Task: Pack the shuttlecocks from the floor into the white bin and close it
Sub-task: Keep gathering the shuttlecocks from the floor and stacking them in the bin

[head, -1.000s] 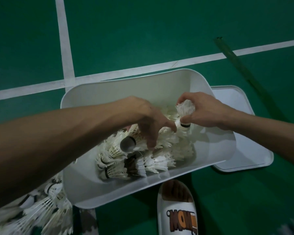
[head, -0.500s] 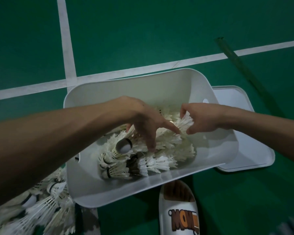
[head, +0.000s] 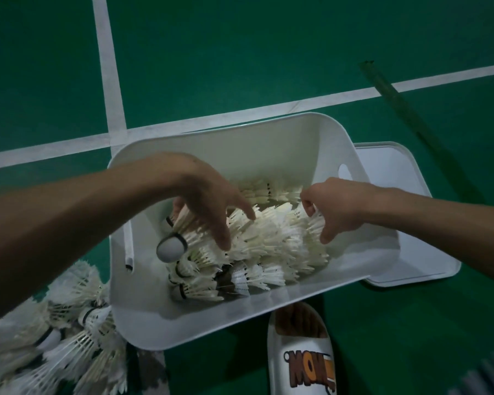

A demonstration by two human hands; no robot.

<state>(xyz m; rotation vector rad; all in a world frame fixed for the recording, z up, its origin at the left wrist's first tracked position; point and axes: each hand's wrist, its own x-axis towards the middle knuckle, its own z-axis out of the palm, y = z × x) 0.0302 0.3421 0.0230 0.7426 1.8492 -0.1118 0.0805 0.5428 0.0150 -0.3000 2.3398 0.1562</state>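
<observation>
Both hands reach into a white bin (head: pixel 240 143) holding shuttlecocks (head: pixel 268 238). The right hand (head: pixel 340 209) has a slack grip, fingertips touching feathers. The left hand (head: pixel 206 201) has straight fingers; I cannot tell its grip. A heap of shuttlecocks (head: pixel 69 337) lies on the floor (head: pixel 240 52) beside the bin.

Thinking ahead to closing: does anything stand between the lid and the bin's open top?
Yes. The left hand and the right hand both reach through the open top of the white bin onto the shuttlecocks inside. The lid lies flat on the floor at the bin's right, partly hidden by it.
</observation>
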